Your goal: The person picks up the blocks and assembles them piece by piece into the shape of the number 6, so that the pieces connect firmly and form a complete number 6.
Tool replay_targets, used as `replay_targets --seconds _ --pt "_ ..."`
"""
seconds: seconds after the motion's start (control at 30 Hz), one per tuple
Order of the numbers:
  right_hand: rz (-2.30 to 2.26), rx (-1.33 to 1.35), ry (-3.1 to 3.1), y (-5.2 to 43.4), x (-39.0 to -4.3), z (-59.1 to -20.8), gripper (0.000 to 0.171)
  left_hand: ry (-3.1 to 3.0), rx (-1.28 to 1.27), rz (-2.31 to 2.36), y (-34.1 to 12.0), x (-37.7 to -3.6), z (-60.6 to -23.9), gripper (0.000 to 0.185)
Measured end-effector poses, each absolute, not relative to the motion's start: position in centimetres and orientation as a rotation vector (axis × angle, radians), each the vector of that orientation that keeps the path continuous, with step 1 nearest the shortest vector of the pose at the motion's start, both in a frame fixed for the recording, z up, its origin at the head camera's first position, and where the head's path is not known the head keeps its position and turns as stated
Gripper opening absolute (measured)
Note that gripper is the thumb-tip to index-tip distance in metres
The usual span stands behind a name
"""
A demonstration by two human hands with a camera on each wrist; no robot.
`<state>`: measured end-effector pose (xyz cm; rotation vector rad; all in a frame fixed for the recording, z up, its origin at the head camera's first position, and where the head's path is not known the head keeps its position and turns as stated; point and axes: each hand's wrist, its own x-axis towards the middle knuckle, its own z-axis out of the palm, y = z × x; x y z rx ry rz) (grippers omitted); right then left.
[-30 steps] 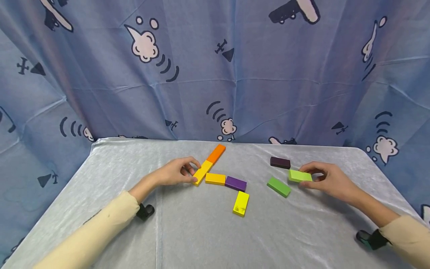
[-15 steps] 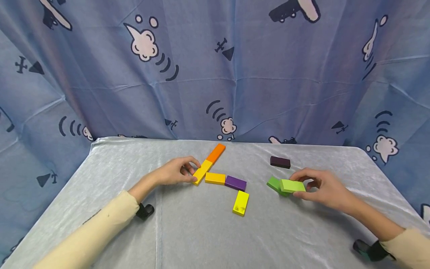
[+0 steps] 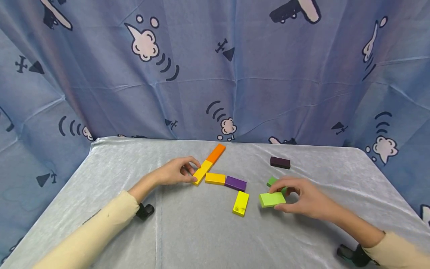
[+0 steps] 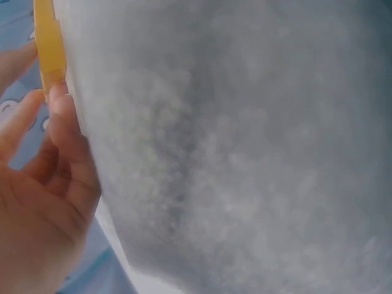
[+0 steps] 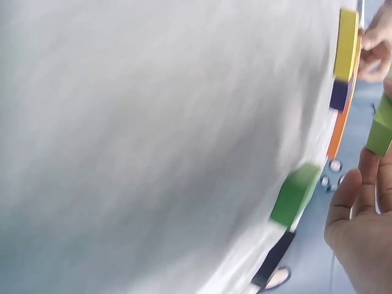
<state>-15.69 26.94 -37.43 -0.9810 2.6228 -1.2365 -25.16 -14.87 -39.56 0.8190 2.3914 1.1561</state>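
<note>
My right hand (image 3: 304, 196) pinches a lime green block (image 3: 271, 200) between thumb and fingers, held above the cloth just right of a bright yellow block (image 3: 240, 203). Behind that hand lies a darker green block (image 3: 271, 182), partly covered by the fingers. My left hand (image 3: 176, 172) holds an amber block (image 3: 203, 172) with its thumb at the near end and a finger at the far side. An orange block (image 3: 216, 153) continues the line from the amber one. Another amber block (image 3: 215, 178) and a purple block (image 3: 236, 183) run end to end, leading toward the bright yellow block.
A dark, nearly black block (image 3: 280, 162) lies at the back right. Grey velvety cloth (image 3: 201, 239) covers the table. Behind its far edge hangs a blue patterned curtain (image 3: 195, 101).
My right hand has carried the lime green block left and toward me, passing over the darker green block to a spot beside the bright yellow one. The left hand stays where it was.
</note>
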Motion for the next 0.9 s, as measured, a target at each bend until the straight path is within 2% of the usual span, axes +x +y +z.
replay_targets --seconds 0.9 --pt "-1.218 -1.127 2.334 17.3 -15.3 -38.4 0.033 2.399 0.818 1.142 -14.9 -25.2 -39.6 0.039"
